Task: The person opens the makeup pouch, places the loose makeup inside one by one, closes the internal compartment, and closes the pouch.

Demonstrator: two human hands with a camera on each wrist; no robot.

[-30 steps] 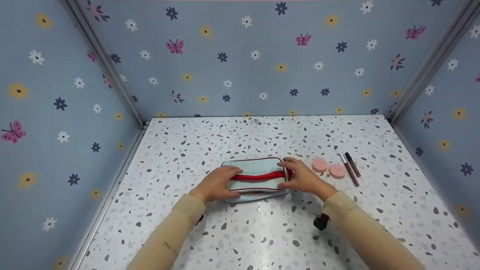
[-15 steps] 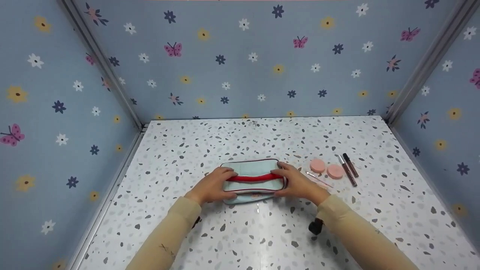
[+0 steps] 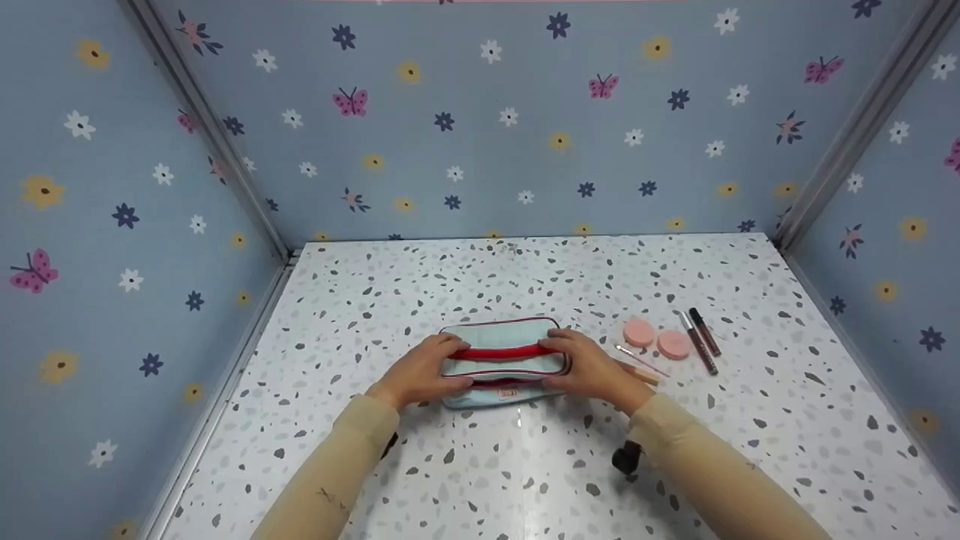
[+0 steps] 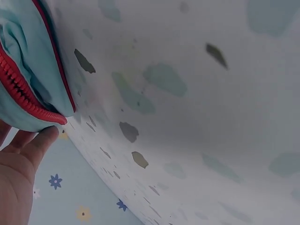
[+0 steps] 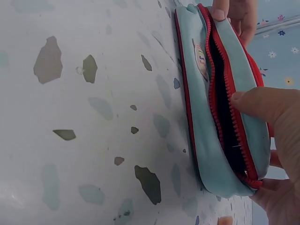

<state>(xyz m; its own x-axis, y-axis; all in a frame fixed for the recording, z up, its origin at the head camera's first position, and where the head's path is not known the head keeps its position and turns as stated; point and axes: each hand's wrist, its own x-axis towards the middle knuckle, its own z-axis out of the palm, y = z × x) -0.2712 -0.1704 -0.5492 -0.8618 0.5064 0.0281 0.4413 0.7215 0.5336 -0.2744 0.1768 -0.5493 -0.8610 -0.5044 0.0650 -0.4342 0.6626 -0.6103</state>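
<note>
A light blue pencil case (image 3: pixel 502 367) with red trim and a red strap lies on the speckled table between both hands. Its red zipper (image 5: pixel 229 93) is undone, and the dark inside shows through the gap in the right wrist view. My left hand (image 3: pixel 424 369) grips the case's left end, fingers on top and thumb at the front edge. At the other end my right hand (image 3: pixel 594 366) holds it likewise; in the right wrist view its thumb (image 5: pixel 253 104) presses beside the zipper teeth. The case's contents cannot be made out.
Right of the case lie two round pink objects (image 3: pixel 639 332) (image 3: pixel 673 344) and two slender dark tubes (image 3: pixel 699 343) (image 3: pixel 705 331). Closer to the right hand are a thin pinkish stick (image 3: pixel 642 360) and a tan stick (image 3: pixel 637 372), partly hidden. Flowered walls (image 3: pixel 480 150) enclose the table.
My right hand has slid leftward onto the case's end, its thumb now at the front edge. The mouth gapes wider at the front, and the sticks beside that hand have come into view.
</note>
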